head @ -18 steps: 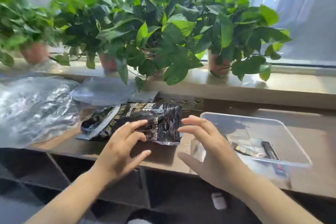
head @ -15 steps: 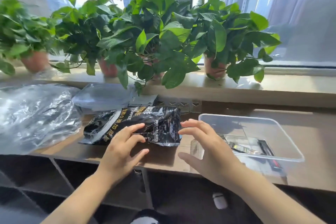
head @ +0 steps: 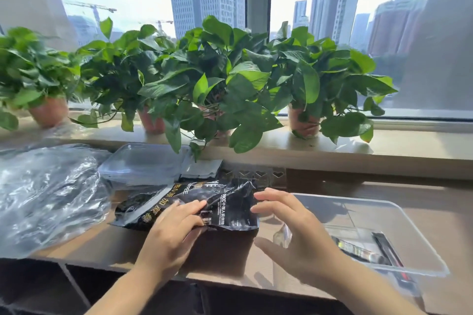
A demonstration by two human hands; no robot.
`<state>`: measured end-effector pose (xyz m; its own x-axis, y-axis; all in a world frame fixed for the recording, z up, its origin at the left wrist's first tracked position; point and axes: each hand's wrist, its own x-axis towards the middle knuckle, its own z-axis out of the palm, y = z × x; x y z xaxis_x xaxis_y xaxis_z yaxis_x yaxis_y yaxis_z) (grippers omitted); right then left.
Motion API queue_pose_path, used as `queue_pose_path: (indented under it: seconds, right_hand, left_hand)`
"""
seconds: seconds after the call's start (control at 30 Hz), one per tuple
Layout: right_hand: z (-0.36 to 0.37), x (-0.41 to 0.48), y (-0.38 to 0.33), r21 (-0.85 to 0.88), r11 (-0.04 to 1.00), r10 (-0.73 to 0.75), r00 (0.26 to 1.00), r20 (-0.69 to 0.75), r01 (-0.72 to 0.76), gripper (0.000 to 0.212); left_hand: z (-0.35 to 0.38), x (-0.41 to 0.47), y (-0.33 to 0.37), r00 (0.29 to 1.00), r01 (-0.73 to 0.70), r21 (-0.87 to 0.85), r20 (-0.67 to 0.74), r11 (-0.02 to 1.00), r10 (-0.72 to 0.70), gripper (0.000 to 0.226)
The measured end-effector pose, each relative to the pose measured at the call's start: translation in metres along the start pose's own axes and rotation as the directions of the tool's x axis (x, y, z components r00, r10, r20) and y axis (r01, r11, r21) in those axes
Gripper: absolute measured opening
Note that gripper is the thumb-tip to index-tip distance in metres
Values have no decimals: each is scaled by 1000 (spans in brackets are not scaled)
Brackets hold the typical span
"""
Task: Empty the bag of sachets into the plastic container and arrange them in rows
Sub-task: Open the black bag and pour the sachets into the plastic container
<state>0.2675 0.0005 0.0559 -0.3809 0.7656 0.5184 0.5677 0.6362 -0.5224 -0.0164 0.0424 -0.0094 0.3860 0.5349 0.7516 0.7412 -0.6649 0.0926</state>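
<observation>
Bag (head: pixel 230 202) lies flat on table (head: pixel 435 199). Left hand (head: pixel 176 235) pinches its near edge; right hand (head: pixel 294 233), fingers spread, meets its right edge. Container (head: pixel 345 198), right of both hands, holds sachets (head: pixel 358 250).

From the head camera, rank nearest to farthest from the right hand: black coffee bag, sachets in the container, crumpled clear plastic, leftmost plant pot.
1. black coffee bag, at the fingertips of the right hand.
2. sachets, just right, inside the container.
3. crumpled clear plastic, far left.
4. leftmost plant pot, far back-left.
</observation>
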Motion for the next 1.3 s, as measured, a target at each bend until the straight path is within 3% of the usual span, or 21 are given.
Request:
queue_pose_path:
  seconds: [0.2,0.47,0.87,1.07,1.2,1.3]
  right_hand:
    - [-5,25,4,13,992,-126,985,116,126,22]
    - [-3,53,25,-144,983,-73,962,263,114,24]
    - [-8,83,33,-126,971,-209,977,-48,202,35]
    - [-14,92,31,-15,989,-144,988,-49,144,36]
    - [-17,98,25,154,983,-95,995,-27,98,36]
    - [-14,99,23,179,978,-108,994,-26,111,34]
  left_hand:
    - [0,25,-5,998,49,-37,-41,998,-51,27]
    - [0,46,-1,987,125,-108,-89,986,-135,24]
    - [-6,66,-4,988,57,-210,-128,976,-85,23]
    - [-11,73,3,984,76,-218,-144,973,-109,20]
    - [-11,77,0,992,-18,-153,-123,988,-1,8]
    - [-15,78,-4,999,0,-232,-43,973,-10,24]
